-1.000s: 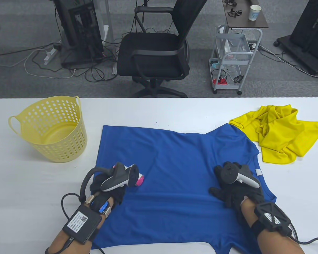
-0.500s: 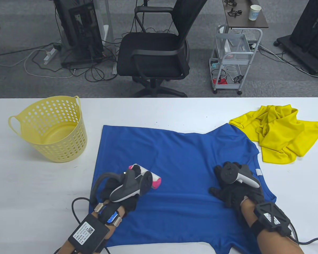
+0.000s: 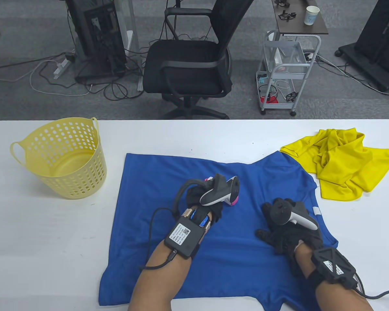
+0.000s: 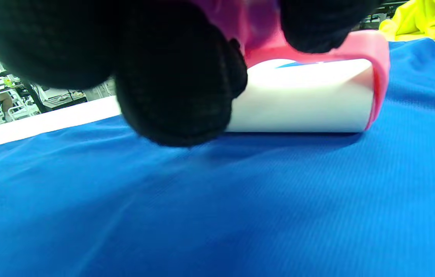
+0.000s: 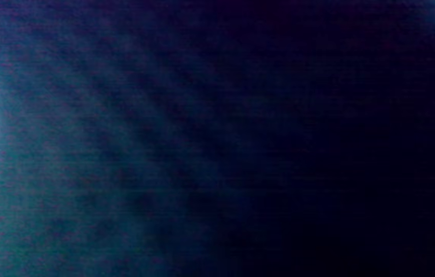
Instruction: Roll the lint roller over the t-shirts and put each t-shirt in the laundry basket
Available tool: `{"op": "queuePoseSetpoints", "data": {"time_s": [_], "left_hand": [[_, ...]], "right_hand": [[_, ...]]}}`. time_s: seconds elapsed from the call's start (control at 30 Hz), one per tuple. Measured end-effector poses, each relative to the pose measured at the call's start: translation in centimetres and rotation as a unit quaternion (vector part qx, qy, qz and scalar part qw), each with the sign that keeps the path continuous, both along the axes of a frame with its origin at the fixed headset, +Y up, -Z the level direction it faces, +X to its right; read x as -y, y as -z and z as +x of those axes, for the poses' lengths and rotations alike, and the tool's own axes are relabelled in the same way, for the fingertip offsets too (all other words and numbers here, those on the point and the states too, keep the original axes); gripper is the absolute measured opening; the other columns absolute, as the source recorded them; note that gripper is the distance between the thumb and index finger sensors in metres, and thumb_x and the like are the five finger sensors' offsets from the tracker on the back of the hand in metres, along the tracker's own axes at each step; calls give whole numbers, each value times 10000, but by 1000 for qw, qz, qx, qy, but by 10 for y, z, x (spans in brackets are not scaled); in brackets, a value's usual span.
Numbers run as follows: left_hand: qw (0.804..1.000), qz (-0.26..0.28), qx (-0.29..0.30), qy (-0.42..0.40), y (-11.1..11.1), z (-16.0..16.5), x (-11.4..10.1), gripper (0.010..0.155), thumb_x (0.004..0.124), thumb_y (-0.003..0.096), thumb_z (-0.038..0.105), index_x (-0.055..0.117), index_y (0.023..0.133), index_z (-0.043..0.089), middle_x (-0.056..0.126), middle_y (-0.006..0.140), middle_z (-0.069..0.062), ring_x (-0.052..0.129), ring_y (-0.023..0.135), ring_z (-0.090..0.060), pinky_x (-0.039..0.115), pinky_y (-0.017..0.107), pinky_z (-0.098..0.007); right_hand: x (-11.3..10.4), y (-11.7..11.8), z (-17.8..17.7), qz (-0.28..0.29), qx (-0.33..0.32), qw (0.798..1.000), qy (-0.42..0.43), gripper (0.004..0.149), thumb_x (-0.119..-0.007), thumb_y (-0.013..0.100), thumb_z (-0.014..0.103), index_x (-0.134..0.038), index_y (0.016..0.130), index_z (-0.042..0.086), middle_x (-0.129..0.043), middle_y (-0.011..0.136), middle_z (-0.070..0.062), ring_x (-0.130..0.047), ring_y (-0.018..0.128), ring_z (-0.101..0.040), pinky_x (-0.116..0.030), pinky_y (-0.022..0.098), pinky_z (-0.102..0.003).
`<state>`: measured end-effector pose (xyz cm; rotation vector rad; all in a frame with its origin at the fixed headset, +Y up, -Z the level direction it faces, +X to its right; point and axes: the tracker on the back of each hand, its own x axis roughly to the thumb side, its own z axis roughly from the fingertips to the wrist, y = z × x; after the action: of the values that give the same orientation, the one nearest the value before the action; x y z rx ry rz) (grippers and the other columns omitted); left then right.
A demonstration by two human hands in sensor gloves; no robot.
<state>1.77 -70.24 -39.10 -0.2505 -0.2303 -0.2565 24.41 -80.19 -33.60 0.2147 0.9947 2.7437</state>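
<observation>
Since the earlier frame the left hand (image 3: 210,197) has carried the roller (image 4: 302,96) from the blue shirt's (image 3: 168,181) 8 o'clock edge up toward its middle, and that lower-left corner has bunched. Its fingers (image 4: 175,77) curl round the pink handle, the white roll resting on the cloth. The right hand (image 3: 288,233) lies flat at the shirt's 4 o'clock, fingers released, pressing it to the surface (image 3: 45,233). The yellow shirt (image 3: 340,162) sits crumpled at 2 o'clock, the basket (image 3: 84,181) at 10 o'clock.
</observation>
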Motion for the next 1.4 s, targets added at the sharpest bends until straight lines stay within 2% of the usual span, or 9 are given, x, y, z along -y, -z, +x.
{"op": "queuePoseSetpoints", "data": {"time_s": [0.07, 0.17, 0.37, 0.53, 0.7, 0.87, 1.13, 1.23, 1.4], "left_hand": [[1000, -4, 2, -1, -2, 1, 0, 596, 720, 475, 438, 594, 996, 179, 961, 675, -72, 1092, 305, -136, 924, 198, -437], [999, -8, 52, 9, -23, -6, -1, 596, 720, 474, 438, 598, 992, 169, 968, 663, -72, 1100, 280, -130, 930, 186, -432], [990, -17, 126, 68, -107, -55, -7, 598, 710, 480, 438, 601, 998, 160, 969, 660, -76, 1101, 279, -131, 931, 185, -431], [992, -38, 114, 46, -155, -112, -11, 597, 711, 482, 439, 604, 1000, 162, 973, 656, -77, 1104, 277, -133, 931, 180, -431], [992, -55, 108, 23, -170, -134, -11, 598, 724, 484, 443, 602, 1006, 176, 971, 662, -76, 1095, 295, -132, 925, 185, -431], [991, -32, 125, 31, -155, -112, -9, 596, 722, 482, 445, 610, 1003, 178, 974, 654, -73, 1093, 292, -132, 925, 183, -433], [992, -29, 121, -19, -67, -26, 2, 598, 721, 482, 436, 586, 1002, 174, 964, 657, -79, 1089, 305, -141, 920, 192, -444], [994, -26, 88, -59, -35, 12, 11, 604, 719, 475, 427, 556, 1001, 178, 952, 665, -85, 1086, 322, -156, 915, 205, -459], [993, -28, 64, -94, -10, 38, 17, 608, 717, 476, 429, 534, 1005, 190, 945, 674, -81, 1084, 331, -158, 913, 214, -461]], "right_hand": [[0, 0, 0, 0, 0, 1000, 0, 901, -403, 397, 729, 218, 898, 311, 377, 868, -86, 367, 815, -401, 104, 505, -770], [0, 0, 0, 0, 0, 1000, 0, 901, -403, 397, 729, 217, 899, 310, 377, 868, -86, 366, 815, -400, 104, 505, -770], [0, 0, 0, 0, 0, 1000, -1, 903, -402, 395, 729, 220, 898, 310, 377, 868, -87, 366, 816, -401, 102, 507, -771], [0, 0, 0, 1, 0, 1000, -2, 902, -400, 395, 729, 220, 898, 310, 378, 868, -87, 366, 816, -401, 103, 508, -770], [0, 0, 0, 1, 0, 1000, -2, 901, -400, 395, 729, 220, 898, 311, 378, 869, -88, 366, 817, -402, 102, 508, -771], [0, 0, 0, 1, 0, 1000, -2, 901, -401, 395, 729, 220, 898, 310, 378, 869, -87, 366, 817, -401, 103, 508, -771], [0, 0, 1, 1, 0, 1000, -2, 901, -400, 395, 729, 220, 898, 311, 378, 869, -88, 366, 817, -401, 103, 508, -770], [0, 0, 1, 0, 0, 1000, -2, 901, -400, 394, 730, 220, 897, 311, 378, 869, -87, 366, 817, -401, 102, 508, -770], [0, 0, 0, 0, 0, 1000, -2, 901, -399, 395, 730, 221, 897, 311, 378, 868, -87, 367, 817, -400, 103, 508, -771]]}}
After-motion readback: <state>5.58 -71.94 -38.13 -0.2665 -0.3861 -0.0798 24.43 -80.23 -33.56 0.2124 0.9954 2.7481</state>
